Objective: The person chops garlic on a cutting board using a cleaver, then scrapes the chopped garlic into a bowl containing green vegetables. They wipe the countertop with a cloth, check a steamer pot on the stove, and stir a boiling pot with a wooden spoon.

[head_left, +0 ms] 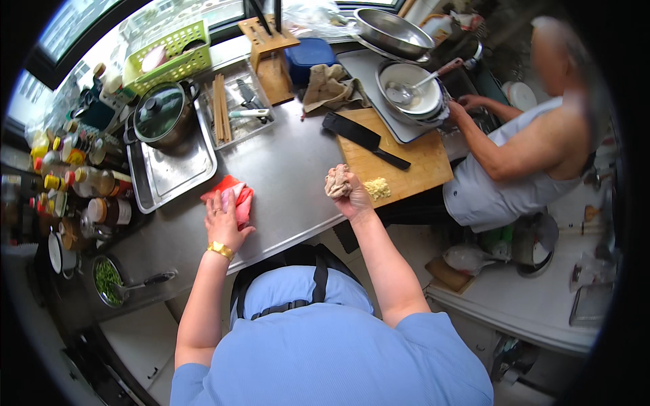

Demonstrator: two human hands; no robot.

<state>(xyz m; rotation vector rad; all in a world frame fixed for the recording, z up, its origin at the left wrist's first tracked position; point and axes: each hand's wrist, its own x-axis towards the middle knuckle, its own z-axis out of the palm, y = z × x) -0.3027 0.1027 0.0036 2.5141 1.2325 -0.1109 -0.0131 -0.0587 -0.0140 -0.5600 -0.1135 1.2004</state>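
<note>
My left hand (223, 223), with a gold watch at the wrist, lies spread on a folded red and pink cloth (245, 203) on the steel counter (279, 167). My right hand (354, 198) grips a crumpled beige cloth (337, 182) just left of the wooden cutting board (426, 162). Chopped pale garlic or ginger (377, 188) sits in a small heap at the board's near left edge, close to my right hand. A black cleaver (355, 133) rests across the board's far left part, its handle pointing towards the near right.
A steel tray (172, 182) with a lidded pot (160, 114) stands at the left, beside many bottles. A bowl of chopped greens (106, 280) is at the near left. Stacked bowls with a ladle (406, 91) stand beyond the board. Another person (518, 147) works at the right.
</note>
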